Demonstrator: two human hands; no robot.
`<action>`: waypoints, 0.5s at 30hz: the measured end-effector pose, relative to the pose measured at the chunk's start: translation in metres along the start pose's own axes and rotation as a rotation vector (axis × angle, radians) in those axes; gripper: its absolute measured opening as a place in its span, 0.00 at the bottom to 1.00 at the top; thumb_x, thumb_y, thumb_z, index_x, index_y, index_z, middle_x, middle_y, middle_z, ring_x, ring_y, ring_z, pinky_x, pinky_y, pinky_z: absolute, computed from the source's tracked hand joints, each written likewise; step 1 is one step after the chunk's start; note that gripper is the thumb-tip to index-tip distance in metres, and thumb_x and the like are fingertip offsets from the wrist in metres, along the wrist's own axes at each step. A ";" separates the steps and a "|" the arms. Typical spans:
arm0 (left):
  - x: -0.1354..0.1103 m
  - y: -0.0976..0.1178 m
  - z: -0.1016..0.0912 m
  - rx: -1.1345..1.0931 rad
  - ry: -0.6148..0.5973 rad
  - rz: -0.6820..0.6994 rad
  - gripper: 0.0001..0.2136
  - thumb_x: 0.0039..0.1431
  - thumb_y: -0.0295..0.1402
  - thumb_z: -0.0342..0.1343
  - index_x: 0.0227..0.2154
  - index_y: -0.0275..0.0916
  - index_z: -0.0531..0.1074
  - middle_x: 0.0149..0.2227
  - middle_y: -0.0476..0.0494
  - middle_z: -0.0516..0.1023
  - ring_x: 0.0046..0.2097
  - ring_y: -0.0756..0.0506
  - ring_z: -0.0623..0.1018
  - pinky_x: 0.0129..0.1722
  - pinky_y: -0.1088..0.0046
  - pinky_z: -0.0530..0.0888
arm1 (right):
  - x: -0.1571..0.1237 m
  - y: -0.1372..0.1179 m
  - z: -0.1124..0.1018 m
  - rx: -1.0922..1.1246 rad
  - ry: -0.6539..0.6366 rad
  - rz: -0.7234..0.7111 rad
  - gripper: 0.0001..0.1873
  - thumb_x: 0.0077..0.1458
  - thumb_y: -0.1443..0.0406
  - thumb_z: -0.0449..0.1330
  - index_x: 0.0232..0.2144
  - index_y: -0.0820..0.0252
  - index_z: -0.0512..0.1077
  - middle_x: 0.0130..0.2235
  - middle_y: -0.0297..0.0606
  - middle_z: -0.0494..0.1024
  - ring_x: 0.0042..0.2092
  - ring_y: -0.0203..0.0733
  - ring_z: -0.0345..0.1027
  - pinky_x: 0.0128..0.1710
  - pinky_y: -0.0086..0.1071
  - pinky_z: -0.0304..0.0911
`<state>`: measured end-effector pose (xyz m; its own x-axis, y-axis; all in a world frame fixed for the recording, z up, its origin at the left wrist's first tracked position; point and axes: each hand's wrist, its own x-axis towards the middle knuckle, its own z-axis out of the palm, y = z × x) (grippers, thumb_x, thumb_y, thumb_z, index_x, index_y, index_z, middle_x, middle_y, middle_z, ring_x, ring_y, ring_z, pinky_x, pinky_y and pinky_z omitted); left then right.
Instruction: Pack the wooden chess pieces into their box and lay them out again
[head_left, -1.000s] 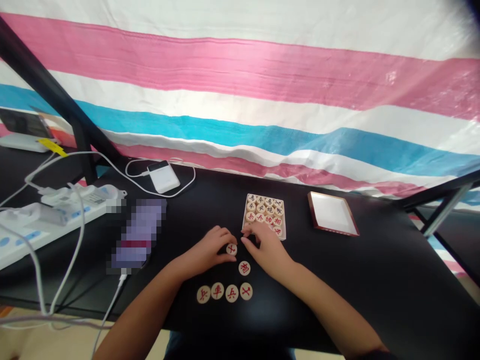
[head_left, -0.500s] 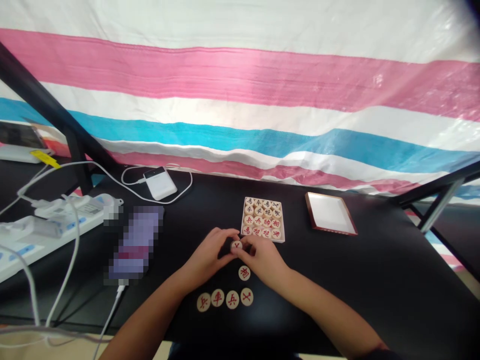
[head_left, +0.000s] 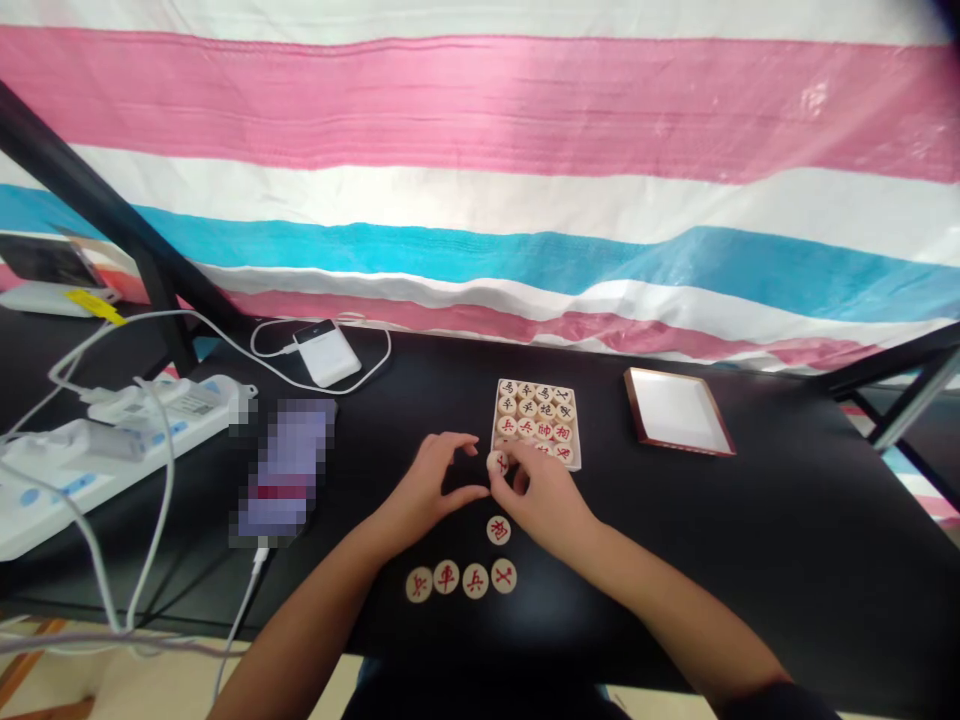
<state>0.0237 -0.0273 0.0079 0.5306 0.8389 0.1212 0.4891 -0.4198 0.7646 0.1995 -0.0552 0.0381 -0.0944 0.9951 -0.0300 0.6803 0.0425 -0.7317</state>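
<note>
Between the thumb and fingers of my right hand (head_left: 544, 495) is a round Chinese chess piece (head_left: 496, 463) with a red character. That hand is at the near left corner of a white box (head_left: 576, 420) and covers part of its front row. Rows of black-marked and red-marked pieces fill the box. My left hand (head_left: 429, 485) is just left of the held piece, thumb and fingers apart, with nothing in them. Below the hands lies a single red-marked piece (head_left: 499, 530). Nearer the table edge is a row of several more, including a red-marked piece (head_left: 475, 581).
An open box lid (head_left: 679, 412) lies to the right. On the left are a blurred-out phone (head_left: 289, 470) on a cable, a white power bank (head_left: 330, 358) and a power strip (head_left: 187, 405) with loose cables. A striped plastic sheet (head_left: 480, 110) hangs behind the black table (head_left: 787, 540).
Both hands were together on the piece. My left hand has let go and opened, while my right hand has carried the piece to the box's near corner. The view has shifted slightly.
</note>
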 end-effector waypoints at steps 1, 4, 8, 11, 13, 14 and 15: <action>0.001 -0.002 0.000 0.001 0.003 -0.021 0.21 0.52 0.35 0.58 0.48 0.41 0.60 0.41 0.45 0.69 0.40 0.46 0.66 0.39 0.68 0.67 | 0.003 0.002 -0.004 -0.005 0.040 0.028 0.11 0.49 0.64 0.52 0.36 0.61 0.68 0.27 0.34 0.72 0.23 0.32 0.62 0.27 0.28 0.58; 0.002 -0.007 -0.001 0.010 0.005 -0.070 0.14 0.58 0.35 0.51 0.46 0.41 0.61 0.40 0.45 0.69 0.38 0.47 0.66 0.39 0.68 0.67 | 0.012 0.011 -0.021 -0.009 0.151 0.132 0.12 0.47 0.63 0.54 0.37 0.60 0.64 0.27 0.34 0.73 0.23 0.33 0.63 0.28 0.29 0.59; 0.002 -0.007 -0.001 0.011 -0.024 -0.073 0.12 0.61 0.35 0.46 0.46 0.40 0.62 0.39 0.45 0.69 0.37 0.47 0.66 0.40 0.67 0.67 | 0.024 0.029 -0.039 -0.137 0.179 0.208 0.09 0.47 0.61 0.55 0.31 0.60 0.62 0.22 0.33 0.70 0.25 0.37 0.64 0.27 0.29 0.58; 0.001 -0.004 -0.001 0.006 -0.038 -0.080 0.12 0.61 0.36 0.45 0.46 0.40 0.62 0.38 0.45 0.69 0.38 0.47 0.67 0.40 0.67 0.67 | 0.028 0.039 -0.041 -0.263 0.159 0.231 0.09 0.48 0.59 0.55 0.28 0.60 0.63 0.22 0.36 0.70 0.27 0.39 0.65 0.27 0.30 0.57; 0.001 -0.003 -0.001 0.003 -0.039 -0.086 0.12 0.62 0.36 0.44 0.46 0.40 0.62 0.38 0.45 0.69 0.38 0.47 0.67 0.40 0.67 0.67 | 0.029 0.041 -0.039 -0.317 0.148 0.242 0.10 0.49 0.59 0.55 0.28 0.60 0.64 0.24 0.37 0.71 0.27 0.39 0.65 0.26 0.30 0.55; 0.001 -0.003 -0.001 0.003 -0.038 -0.086 0.12 0.62 0.36 0.44 0.45 0.40 0.63 0.38 0.45 0.69 0.38 0.47 0.67 0.40 0.67 0.67 | 0.029 0.042 -0.038 -0.337 0.144 0.250 0.10 0.48 0.58 0.55 0.29 0.60 0.65 0.24 0.38 0.71 0.27 0.40 0.66 0.25 0.29 0.55; 0.001 -0.003 -0.001 0.004 -0.036 -0.085 0.12 0.61 0.36 0.44 0.45 0.40 0.63 0.38 0.45 0.69 0.37 0.47 0.67 0.40 0.67 0.67 | 0.029 0.042 -0.036 -0.355 0.141 0.259 0.10 0.48 0.58 0.56 0.30 0.59 0.65 0.25 0.38 0.71 0.28 0.40 0.66 0.25 0.29 0.54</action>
<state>0.0217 -0.0247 0.0065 0.5116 0.8586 0.0332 0.5360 -0.3491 0.7687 0.2517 -0.0210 0.0313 0.1947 0.9784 -0.0698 0.8775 -0.2055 -0.4333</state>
